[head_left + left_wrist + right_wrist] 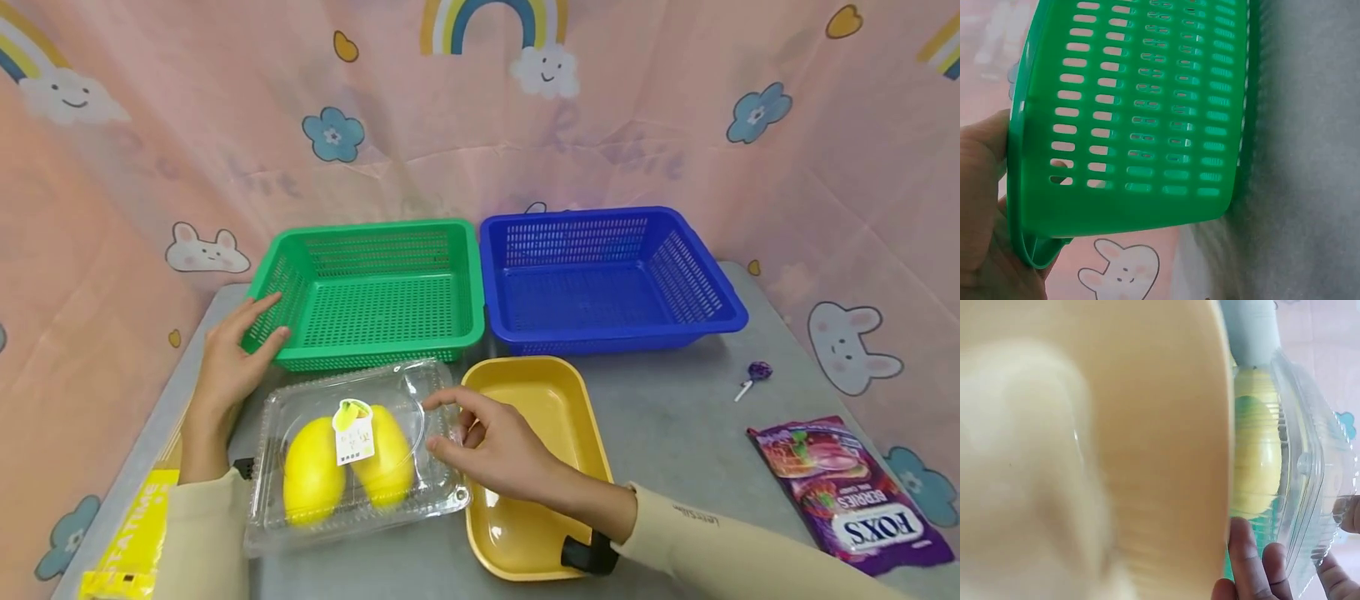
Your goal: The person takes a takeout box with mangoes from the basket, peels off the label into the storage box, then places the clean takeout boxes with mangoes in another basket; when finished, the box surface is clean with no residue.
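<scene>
A clear plastic clamshell box [420,496] holds two yellow mangoes [313,471] under a lid with a white label [353,433]. My right hand [498,446] is at the box's right side, its index finger and thumb apart over the lid and its other fingers bent. In the right wrist view those bent fingers [1247,562] show below a mango [1259,456]. At the left, my left hand [232,358] touches the front left corner of a green basket [367,352], index finger straight across the rim. The left wrist view has that hand [985,206] beside the basket's rim.
A yellow tray [540,542] lies under my right forearm. Behind it stands a blue basket [600,337] beside the green one. To the right are a lollipop [759,371] and a purple Fox's berries bag [847,492]. A yellow packet [135,533] lies beside my left sleeve.
</scene>
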